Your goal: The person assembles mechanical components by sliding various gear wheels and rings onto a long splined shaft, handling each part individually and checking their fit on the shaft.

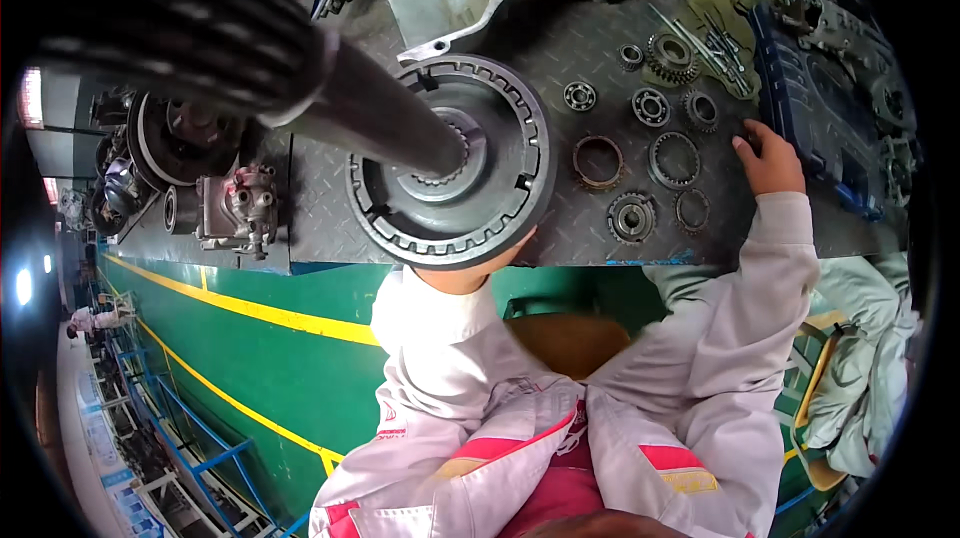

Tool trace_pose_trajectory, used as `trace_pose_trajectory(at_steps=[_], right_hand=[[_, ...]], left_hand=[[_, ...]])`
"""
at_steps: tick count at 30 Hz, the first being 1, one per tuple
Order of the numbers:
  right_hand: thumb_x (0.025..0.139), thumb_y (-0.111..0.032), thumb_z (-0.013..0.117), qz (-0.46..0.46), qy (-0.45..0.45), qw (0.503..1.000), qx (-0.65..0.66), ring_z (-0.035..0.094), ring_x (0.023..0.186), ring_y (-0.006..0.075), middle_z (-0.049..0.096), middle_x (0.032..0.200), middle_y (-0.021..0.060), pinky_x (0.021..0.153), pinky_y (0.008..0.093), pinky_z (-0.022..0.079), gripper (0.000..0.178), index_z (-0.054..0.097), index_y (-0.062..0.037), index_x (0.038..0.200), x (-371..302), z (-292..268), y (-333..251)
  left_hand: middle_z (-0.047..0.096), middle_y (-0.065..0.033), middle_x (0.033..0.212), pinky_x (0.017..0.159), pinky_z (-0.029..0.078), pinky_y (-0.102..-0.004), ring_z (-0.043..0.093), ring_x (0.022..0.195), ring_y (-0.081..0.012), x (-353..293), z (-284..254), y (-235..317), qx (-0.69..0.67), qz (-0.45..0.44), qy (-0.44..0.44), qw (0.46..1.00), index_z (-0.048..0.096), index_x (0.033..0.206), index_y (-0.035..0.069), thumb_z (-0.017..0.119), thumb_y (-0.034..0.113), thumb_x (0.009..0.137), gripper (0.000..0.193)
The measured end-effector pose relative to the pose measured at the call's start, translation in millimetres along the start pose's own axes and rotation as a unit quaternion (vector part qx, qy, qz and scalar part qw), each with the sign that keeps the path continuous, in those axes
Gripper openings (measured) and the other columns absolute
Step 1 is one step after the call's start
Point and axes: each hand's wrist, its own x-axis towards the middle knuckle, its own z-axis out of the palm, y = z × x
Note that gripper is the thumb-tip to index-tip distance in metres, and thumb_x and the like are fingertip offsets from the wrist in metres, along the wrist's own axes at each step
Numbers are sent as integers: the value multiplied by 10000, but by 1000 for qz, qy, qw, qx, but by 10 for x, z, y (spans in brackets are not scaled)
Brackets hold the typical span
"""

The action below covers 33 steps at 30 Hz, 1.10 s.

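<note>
Partly, the ring (505,200) hides the left hand (462,278), its grip unclear; the right hand (776,166), fingers loosely parted around nothing visible, is near the blue case (828,128).

Smooth metal shaft (375,98) and satin metal gear (508,160); shiny metal bearings (638,104); rough-patterned metal bench (565,228); matt cloth sleeves (775,258).

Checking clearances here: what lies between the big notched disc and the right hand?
In the head view, bearings and metal rings, some toothed, lie there.
</note>
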Motion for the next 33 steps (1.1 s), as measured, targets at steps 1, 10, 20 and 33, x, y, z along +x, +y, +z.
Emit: trace_pose_trajectory(at_steps=[1, 10, 20, 33], right_hand=[[833, -325, 672, -7, 4, 1000, -3, 641, 969, 338, 672, 1040, 163, 821, 409, 507, 427, 619, -105, 1195, -20, -21, -4], [748, -156, 749, 19, -18, 1000, -9, 657, 845, 288, 675, 903, 107, 764, 386, 515, 437, 636, -134, 1170, -46, -73, -7], [744, -48, 695, -9, 17, 1000, -6, 644, 794, 302, 651, 813, 108, 738, 380, 511, 386, 648, -137, 1118, -51, -27, 36], [764, -84, 679, -32, 41, 997, 62, 644, 813, 299, 659, 816, 87, 731, 388, 509, 330, 658, -160, 1084, -47, -29, -36]], left_hand=[[563, -222, 1174, 748, 587, -359, 668, 900, -277, -15, 3, -19, 22, 6, -4, 1000, 439, 1294, -13, 898, 324, 612, 889], [589, -181, 1158, 780, 582, -341, 658, 913, -237, 30, -13, -61, 87, 11, -13, 996, 468, 1287, 12, 902, 280, 613, 845], [574, -209, 1173, 788, 578, -368, 665, 898, -259, 28, -130, -129, 2, 1, 29, 1000, 464, 1283, 1, 873, 308, 636, 825], [517, -226, 1205, 744, 580, -367, 664, 898, -298, 52, 3, 36, -54, -32, 27, 998, 374, 1343, 29, 841, 362, 654, 897]])
